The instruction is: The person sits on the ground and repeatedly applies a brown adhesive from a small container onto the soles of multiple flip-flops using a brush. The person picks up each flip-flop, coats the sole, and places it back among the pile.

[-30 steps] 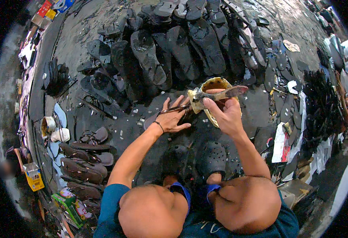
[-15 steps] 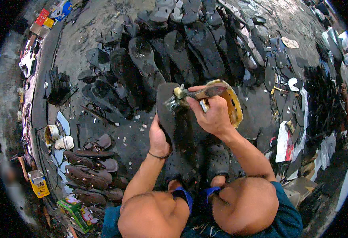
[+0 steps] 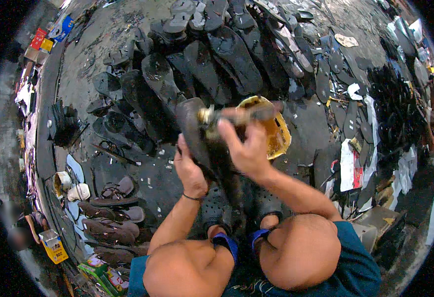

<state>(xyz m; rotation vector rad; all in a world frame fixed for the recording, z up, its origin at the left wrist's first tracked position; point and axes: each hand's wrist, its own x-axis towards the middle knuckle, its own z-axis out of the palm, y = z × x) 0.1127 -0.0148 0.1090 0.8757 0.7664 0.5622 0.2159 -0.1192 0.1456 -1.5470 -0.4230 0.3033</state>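
Note:
My left hand [image 3: 191, 174] grips a long dark shoe sole [image 3: 191, 119] by its left edge, holding it tilted in front of me. In my right hand [image 3: 249, 151] is a brush [image 3: 244, 116], smeared by motion. Its pale, glue-coated tip meets the sole's right edge near the upper end. Right behind the brush lies a yellow bowl-like container [image 3: 280, 141] with a sticky-looking coating inside; my right hand hides part of it. The sole's lower end hangs above my dark clogs [image 3: 216, 210].
Rows of dark soles [image 3: 204, 64] cover the floor ahead. Finished-looking brown sandals [image 3: 109, 230] are stacked at the left, near a white cup [image 3: 78, 192] and a yellow box [image 3: 54, 246]. Scraps and cut soles [image 3: 349, 119] litter the right side.
The sole has tilted and now shows a narrower face. My right hand and the brush have moved left along with it, and the whole view has shifted slightly.

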